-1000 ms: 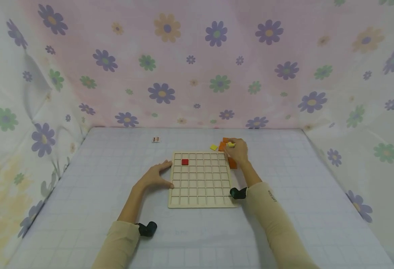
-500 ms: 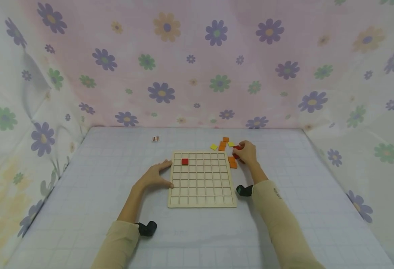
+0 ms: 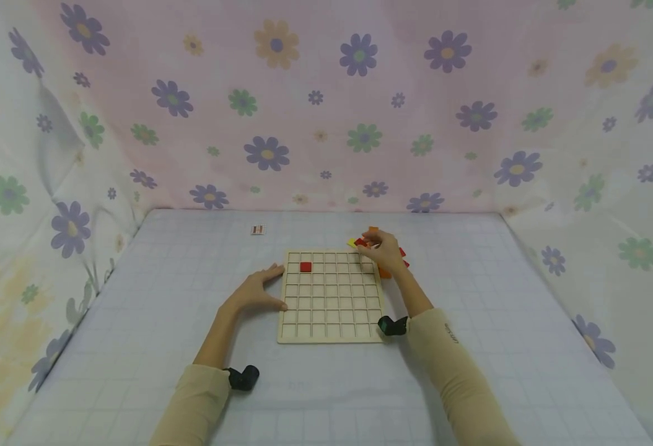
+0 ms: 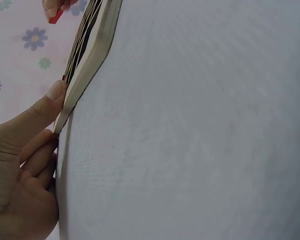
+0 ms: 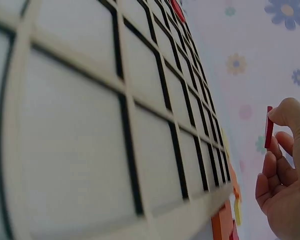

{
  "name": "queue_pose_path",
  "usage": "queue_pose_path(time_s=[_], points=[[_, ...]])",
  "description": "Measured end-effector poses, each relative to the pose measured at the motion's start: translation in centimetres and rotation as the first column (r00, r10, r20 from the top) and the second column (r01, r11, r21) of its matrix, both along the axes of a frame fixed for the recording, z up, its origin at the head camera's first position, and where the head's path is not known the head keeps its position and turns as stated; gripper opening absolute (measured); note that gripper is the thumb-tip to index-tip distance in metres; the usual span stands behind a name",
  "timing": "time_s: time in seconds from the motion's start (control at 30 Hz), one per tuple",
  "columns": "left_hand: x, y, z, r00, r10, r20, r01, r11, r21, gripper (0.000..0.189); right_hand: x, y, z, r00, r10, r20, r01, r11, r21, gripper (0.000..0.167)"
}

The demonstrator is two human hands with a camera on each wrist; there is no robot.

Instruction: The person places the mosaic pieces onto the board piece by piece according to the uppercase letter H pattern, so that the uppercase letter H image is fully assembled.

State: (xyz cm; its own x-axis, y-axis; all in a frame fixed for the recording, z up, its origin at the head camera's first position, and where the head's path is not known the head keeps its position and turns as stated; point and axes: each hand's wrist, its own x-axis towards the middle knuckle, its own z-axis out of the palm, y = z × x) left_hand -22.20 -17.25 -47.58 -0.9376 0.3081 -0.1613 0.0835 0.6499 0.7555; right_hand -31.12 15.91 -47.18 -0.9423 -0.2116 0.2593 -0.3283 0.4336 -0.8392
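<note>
Right hand [image 3: 386, 251]: pinches a red square tile [image 5: 269, 125].
Left hand [image 3: 255, 291]: spread wide, touching the gridded wooden board [image 3: 333, 303] to its right.

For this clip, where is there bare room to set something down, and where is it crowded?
The table is bare between the forearms, in front of the grid board; left of the left hand; and right of the right forearm. Crowded: around the board's far right corner, where the right hand pinches a red tile near loose orange, red and yellow tiles.
</note>
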Motion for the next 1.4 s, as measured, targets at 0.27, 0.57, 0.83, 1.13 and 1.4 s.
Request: queue_pose_path(time_s=[0.27, 0.57, 0.83, 1.13, 1.4], points=[[0.0, -0.1, 0.0, 1.000, -0.002, -0.001, 0.002, 1.000, 0.006, 0.095, 1.1, -3.4, -0.9, 0.991, 0.128, -0.046, -0.129, 0.991, -0.026, 0.033], [-0.2, -0.2, 0.0, 1.000, -0.009, 0.005, 0.009, 1.000, 0.010, 0.095, 2.2, -7.5, -0.7, 0.950, 0.311, -0.017, -0.309, 0.948, 0.081, 0.031], [-0.4, -0.4, 0.1, 0.998, -0.049, -0.027, 0.049, 0.998, 0.029, 0.093, 2.4, -10.2, -0.5, 0.910, 0.412, 0.034, -0.412, 0.895, 0.171, 0.029], [-0.3, -0.3, 0.4, 0.998, -0.060, -0.031, 0.061, 0.997, 0.044, 0.091, 2.6, -10.5, -0.2, 0.898, 0.431, 0.084, -0.438, 0.862, 0.257, 0.032], [-0.4, -0.3, 0.5, 0.997, -0.068, -0.038, 0.069, 0.997, 0.025, 0.090, 2.7, -10.2, 0.1, 0.874, 0.485, 0.041, -0.475, 0.832, 0.288, 0.026]])
